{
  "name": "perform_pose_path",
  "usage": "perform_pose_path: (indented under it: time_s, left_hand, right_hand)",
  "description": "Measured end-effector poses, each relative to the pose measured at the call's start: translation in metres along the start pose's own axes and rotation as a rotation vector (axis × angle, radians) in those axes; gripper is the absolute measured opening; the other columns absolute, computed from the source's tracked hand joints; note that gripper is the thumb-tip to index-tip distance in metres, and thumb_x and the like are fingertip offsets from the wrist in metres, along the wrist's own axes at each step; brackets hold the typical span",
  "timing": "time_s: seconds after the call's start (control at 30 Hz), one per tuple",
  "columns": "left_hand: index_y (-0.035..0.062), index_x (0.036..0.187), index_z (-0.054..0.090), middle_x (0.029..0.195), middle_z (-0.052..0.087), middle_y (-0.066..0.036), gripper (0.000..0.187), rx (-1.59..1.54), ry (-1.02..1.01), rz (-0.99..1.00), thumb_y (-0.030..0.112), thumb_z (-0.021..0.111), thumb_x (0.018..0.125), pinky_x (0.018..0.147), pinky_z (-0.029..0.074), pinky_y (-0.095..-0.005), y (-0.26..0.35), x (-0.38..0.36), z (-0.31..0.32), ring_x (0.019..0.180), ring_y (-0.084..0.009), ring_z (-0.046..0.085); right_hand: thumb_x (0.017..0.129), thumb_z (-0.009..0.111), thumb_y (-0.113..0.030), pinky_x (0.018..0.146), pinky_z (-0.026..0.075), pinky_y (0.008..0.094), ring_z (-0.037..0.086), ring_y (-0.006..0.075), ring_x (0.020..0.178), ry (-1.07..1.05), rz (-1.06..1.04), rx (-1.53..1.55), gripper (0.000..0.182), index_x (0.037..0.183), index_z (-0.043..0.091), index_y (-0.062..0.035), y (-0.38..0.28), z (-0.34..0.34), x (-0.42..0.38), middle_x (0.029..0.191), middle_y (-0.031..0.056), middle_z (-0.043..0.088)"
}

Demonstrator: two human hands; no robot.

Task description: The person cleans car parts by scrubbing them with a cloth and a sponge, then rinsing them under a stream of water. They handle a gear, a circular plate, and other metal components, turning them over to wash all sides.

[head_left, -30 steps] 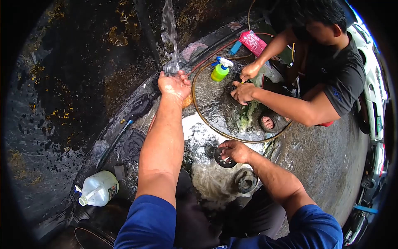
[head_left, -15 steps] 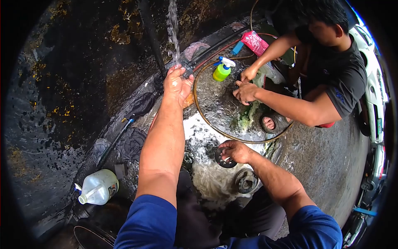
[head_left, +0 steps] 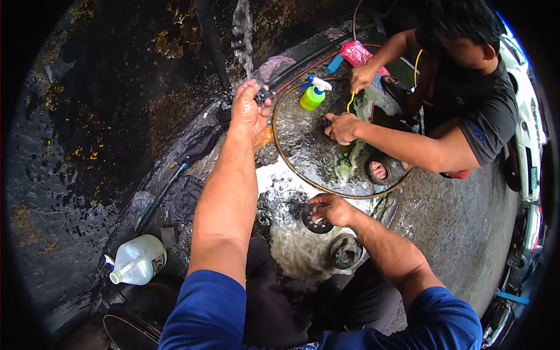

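My left hand point(head_left: 252, 108) is raised under a falling stream of water point(head_left: 244, 35), its fingers curled round a small dark part point(head_left: 263, 92) that I cannot make out clearly. Lower down, my right hand point(head_left: 331, 210) pinches a black disc with holes point(head_left: 315, 220) by its edge, over wet ground with whitish foam. Just below and to the right of the disc, a dark round part with a raised centre point(head_left: 346, 252) lies on the ground.
At the right a person point(head_left: 466, 111) crouches, holding a yellow-handled tool point(head_left: 350, 103). A hose point(head_left: 280, 140) loops around a green spray bottle point(head_left: 312, 98). A pink packet point(head_left: 354, 53) lies behind. A white jug point(head_left: 139, 259) is at the lower left.
My left hand has shifted slightly left and its fingers have loosened. The disc in my right hand has tilted a little. The other person's upper hand has moved up with the yellow-handled tool.
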State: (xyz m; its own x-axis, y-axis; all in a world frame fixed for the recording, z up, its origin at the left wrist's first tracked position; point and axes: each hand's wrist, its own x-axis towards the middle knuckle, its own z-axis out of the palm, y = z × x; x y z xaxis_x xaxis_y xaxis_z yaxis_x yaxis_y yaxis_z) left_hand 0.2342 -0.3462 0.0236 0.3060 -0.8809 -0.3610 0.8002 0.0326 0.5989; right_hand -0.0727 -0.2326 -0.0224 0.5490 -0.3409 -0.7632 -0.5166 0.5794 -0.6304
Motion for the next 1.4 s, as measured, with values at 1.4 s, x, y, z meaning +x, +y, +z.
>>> perform_pose_path:
  time_s: [1.4]
  left_hand:
    - [0.0068, 0.099, 0.059, 0.076, 0.062, -0.006, 0.025, 0.124, 0.150, -0.248, 0.029, 0.052, 0.089, 0.056, 0.050, -0.0305, 0.073, -0.109, -0.100, 0.066, -0.0218, 0.059]
  right_hand:
    - [0.092, 0.057, -0.017, 0.068, 0.048, 0.0267, 0.058, 0.0128, 0.076, 0.079, -0.841, -0.647, 0.019, 0.098, 0.063, -0.0006, -0.253, 0.116, 0.094, 0.087, 0.0051, 0.065]
